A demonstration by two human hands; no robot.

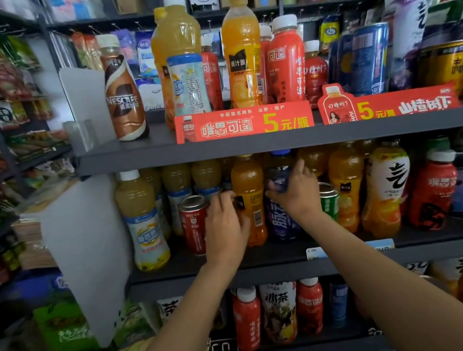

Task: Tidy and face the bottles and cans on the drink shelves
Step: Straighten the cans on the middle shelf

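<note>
Both my hands reach into the middle drink shelf (241,276). My left hand (225,227) curls round the lower part of an orange juice bottle (249,190), just right of a red can (194,224). My right hand (295,190) grips a dark blue bottle (282,222) with a blue cap, to the right of the orange one. A green can (330,203) stands right of my right wrist. The palms and the fingertips are hidden from the camera.
Pale yellow juice bottles (143,220) fill the shelf's left, orange and red bottles (432,193) its right. The top shelf (135,156) carries a Nescafe bottle (121,92), juices, blue cans (370,60) and red price signs. More red bottles stand below. A snack rack is at left.
</note>
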